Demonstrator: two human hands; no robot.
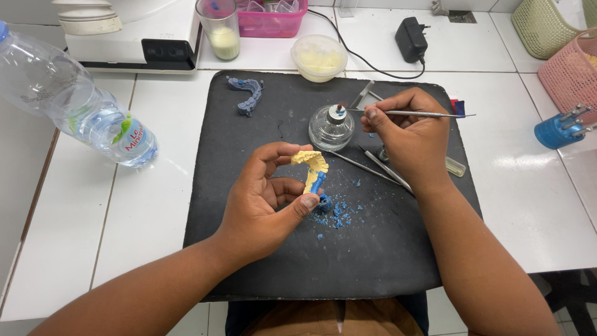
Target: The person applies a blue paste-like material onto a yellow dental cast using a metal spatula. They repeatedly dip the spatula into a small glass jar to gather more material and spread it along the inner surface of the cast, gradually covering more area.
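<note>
While my left hand (267,199) pinches the yellow dental cast (313,167) with blue wax at frame centre, my right hand (404,134) grips a metal wax tool (423,114), its tip at the glass spirit lamp (331,126); I judge warming is underway, and carrying the tip steadily to the cast comes next.

A white tiled counter (155,205) with dark grout lines lies brightly and evenly lit.

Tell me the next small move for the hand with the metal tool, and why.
Probably carry the metal tool from the glass burner over to the yellow dental model. The right hand has the tool's tip at the burner's wick, while the left hand holds the model, with blue wax on it, raised and turned ready.
</note>
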